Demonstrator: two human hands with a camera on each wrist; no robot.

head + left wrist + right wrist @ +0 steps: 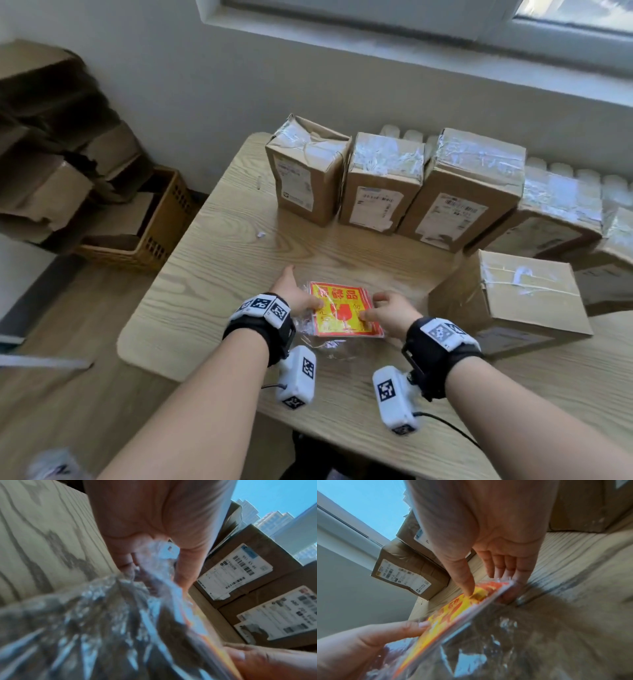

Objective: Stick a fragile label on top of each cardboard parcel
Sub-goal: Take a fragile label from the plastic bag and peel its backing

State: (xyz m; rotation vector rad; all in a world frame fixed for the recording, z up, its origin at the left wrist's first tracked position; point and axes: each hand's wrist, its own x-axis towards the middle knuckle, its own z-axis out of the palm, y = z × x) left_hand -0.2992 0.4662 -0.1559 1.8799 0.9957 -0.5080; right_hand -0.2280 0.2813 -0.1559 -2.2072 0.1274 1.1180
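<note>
A pack of yellow and red fragile labels in a crinkled clear plastic bag sits just above the wooden table. My left hand pinches its left edge, thumb on top. My right hand pinches the right edge, with the thumb pressed on the yellow print and the fingers behind the pack. Taped cardboard parcels stand in a row at the back. Another parcel lies close to my right hand. No parcel top shows a fragile label.
A wicker crate and a heap of flattened cardboard lie on the floor to the left. A white radiator runs behind the parcels under the window. A small paper scrap lies on the table.
</note>
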